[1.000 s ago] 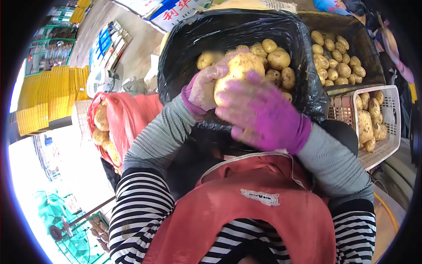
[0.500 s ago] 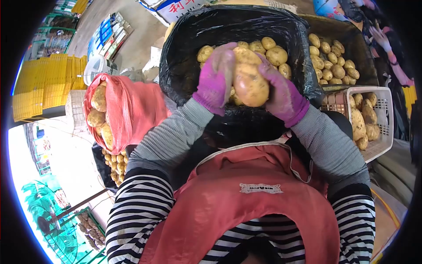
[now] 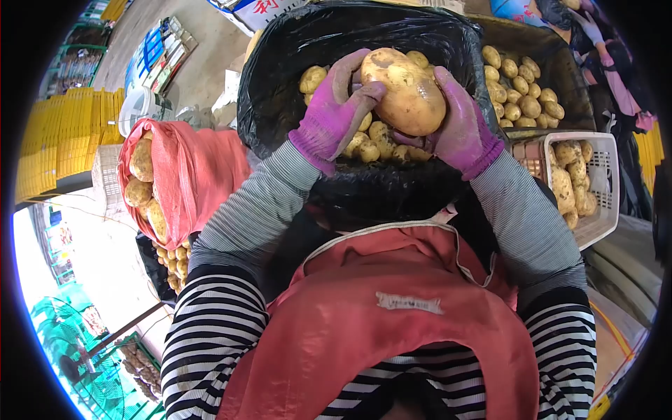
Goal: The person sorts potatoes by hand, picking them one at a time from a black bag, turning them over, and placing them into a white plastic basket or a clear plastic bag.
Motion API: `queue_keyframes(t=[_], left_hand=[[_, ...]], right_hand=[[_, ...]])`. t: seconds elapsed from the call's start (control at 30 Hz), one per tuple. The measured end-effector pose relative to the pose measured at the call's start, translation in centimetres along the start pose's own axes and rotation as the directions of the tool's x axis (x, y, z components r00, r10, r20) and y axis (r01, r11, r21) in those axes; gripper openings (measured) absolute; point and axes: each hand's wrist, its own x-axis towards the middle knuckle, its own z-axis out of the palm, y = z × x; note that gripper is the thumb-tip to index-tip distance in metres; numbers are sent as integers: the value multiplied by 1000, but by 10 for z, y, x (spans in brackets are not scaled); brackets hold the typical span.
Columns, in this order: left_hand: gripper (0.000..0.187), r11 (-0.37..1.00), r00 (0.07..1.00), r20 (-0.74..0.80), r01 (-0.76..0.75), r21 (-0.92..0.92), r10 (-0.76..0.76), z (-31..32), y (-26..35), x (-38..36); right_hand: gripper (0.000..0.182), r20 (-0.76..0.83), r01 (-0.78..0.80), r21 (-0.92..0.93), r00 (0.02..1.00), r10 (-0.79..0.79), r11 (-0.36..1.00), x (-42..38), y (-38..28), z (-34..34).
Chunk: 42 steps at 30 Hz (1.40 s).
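Observation:
A large yellow potato [image 3: 408,92] is held up between both of my hands, which wear purple gloves. My left hand [image 3: 334,112] grips its left side with the thumb across the top. My right hand [image 3: 460,123] cups its right side. Below the potato sits a bin lined with a black plastic bag [image 3: 280,91], with several smaller potatoes [image 3: 371,143] inside it.
A red mesh sack [image 3: 192,178] of potatoes stands to my left, above a dark crate with small potatoes. A second dark bin [image 3: 570,66] of potatoes and a white plastic basket [image 3: 605,189] with potatoes stand to my right. Yellow crates [image 3: 59,143] are stacked far left.
Both hands have turned the big potato from upright to lying sideways and lifted it a little higher over the black-lined bin.

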Motion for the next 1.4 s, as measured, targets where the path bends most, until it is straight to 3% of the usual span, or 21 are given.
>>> queue_keyframes(t=[0.2,0.3,0.4,0.53,0.6,0.67,0.73,0.77,0.8,0.83,0.87,0.9,0.97,1.03,1.07,1.13,1.17,1.4], left_hand=[[46,989,994,1,-104,106,105,-2,3,-1],[41,971,996,-29,-78,227,87,-6,-5,6],[35,985,995,-74,-59,164,72,5,-1,3],[33,956,981,-88,-145,254,172,20,-12,1],[33,943,989,-49,-119,312,141,12,-5,2],[33,809,943,110,-326,489,314,-9,-25,5],[34,885,960,71,-276,374,270,1,-13,7],[35,995,994,-73,74,-70,-80,8,-15,7],[38,998,999,-43,31,58,-29,0,-27,8],[41,996,997,-59,55,67,-51,-5,-31,8],[44,994,994,-75,80,75,-74,-10,-36,7],[46,983,975,-122,181,-39,-184,-9,-34,6],[52,983,977,-111,182,-17,-183,-11,-36,8],[52,982,976,-120,177,-62,-183,-17,-42,7],[54,983,977,-114,175,-55,-180,-17,-40,6],[51,984,975,-136,171,-50,-176,-17,-38,3],[50,984,975,-138,169,-51,-174,-14,-38,4],[51,971,961,-139,237,-30,-239,-18,-47,0]], right_hand=[[58,20,1,26,1000,-1,1000,-7,-1,-5],[57,34,24,-1,999,-24,1000,-8,-2,-10],[57,16,79,-48,997,-78,996,-10,-2,-10],[56,-34,66,-68,997,-68,996,-9,1,-12],[55,192,13,-43,981,-4,999,2,6,-22],[55,282,12,9,959,-14,1000,0,13,-40],[55,228,58,93,970,-78,994,-15,5,-28],[55,181,91,125,977,-113,988,-34,-7,-10],[55,204,162,162,960,-194,973,-44,-21,-9],[56,242,219,202,933,-266,955,-53,-33,-9],[58,252,316,228,894,-369,921,-68,-47,-13],[60,268,399,259,845,-462,880,-85,-67,-25],[64,303,532,328,723,-620,781,-122,-101,-56],[63,97,706,267,657,-747,656,-154,-112,-107],[62,-13,783,-379,528,-849,493,-167,-112,-141],[59,-350,738,-469,349,-869,485,-187,-110,-192],[57,-608,844,98,471,-640,527,-197,-109,-209],[48,-794,866,11,312,-522,500,-201,-89,-284]])
